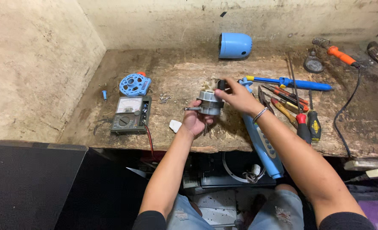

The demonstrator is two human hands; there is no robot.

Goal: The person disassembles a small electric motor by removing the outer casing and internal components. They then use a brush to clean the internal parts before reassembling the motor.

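Observation:
A small grey metal fan motor (pixel 210 103) with a shaft sticking out to the left is held over the wooden workbench (pixel 189 72). My left hand (pixel 194 120) grips it from below. My right hand (pixel 238 96) pinches a small black part (pixel 221 84) at the motor's top. A bracelet sits on my right wrist. A long light blue fan stand with buttons (pixel 262 145) lies under my right forearm and reaches over the bench edge.
An analog multimeter (pixel 130 113), a round blue plastic cover (pixel 135 84) and loose screws (pixel 164 98) lie left. A blue motor housing (pixel 235 45) stands at the back. Screwdrivers and pliers (pixel 297 111), a blue tool (pixel 293 83) and an orange soldering iron (pixel 340 55) lie right.

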